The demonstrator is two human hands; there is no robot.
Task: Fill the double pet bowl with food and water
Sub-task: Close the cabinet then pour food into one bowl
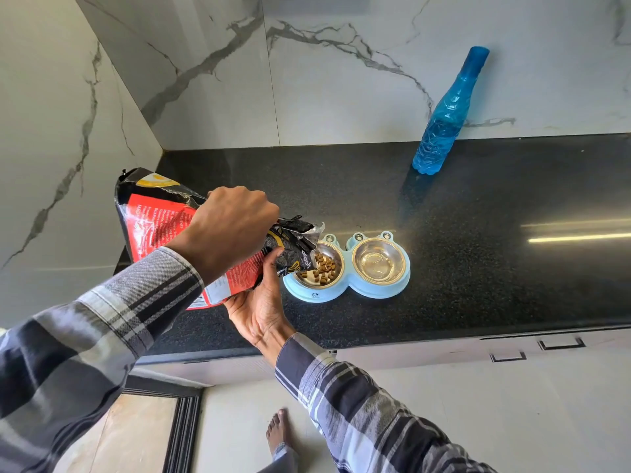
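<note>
The pet food bag (164,233), clamped from above by the left hand (228,230) and cradled beneath by the right hand (259,312), is tipped over the double pet bowl (346,288) at its 9 o'clock cup, where kibble (322,268) could be overshot onto the counter (478,268) if tilted too steeply
</note>
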